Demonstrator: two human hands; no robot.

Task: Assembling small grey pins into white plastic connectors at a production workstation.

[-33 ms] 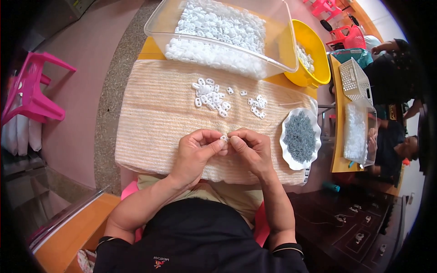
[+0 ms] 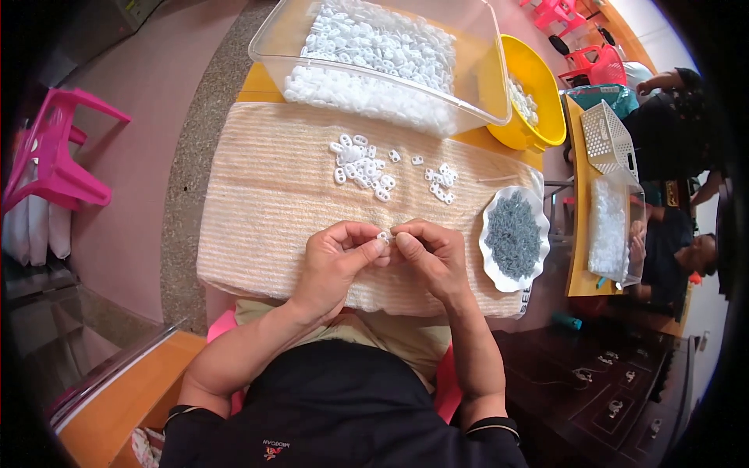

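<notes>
Above the near part of the towel, my left hand (image 2: 343,256) pinches a small white plastic piece with a hole (image 2: 383,236) between thumb and forefinger. Against its right side, the thumb and forefinger of my right hand (image 2: 427,253) are pressed together; whatever they grip is too small to make out. Farther off on the towel lies a pile of white two-holed plastic pieces (image 2: 357,165). A smaller group of similar pieces (image 2: 442,182) sits to its right, with two single ones between. To the right, a white wavy-edged dish (image 2: 489,269) holds many thin grey parts (image 2: 512,234).
A striped beige towel (image 2: 257,195) covers the table. At its far side stand a clear bin (image 2: 374,90) of white pieces and a yellow basin (image 2: 552,117). Rightward, a co-worker (image 2: 667,242) sits by another table with a clear tub (image 2: 612,226). A pink stool (image 2: 62,148) is at left.
</notes>
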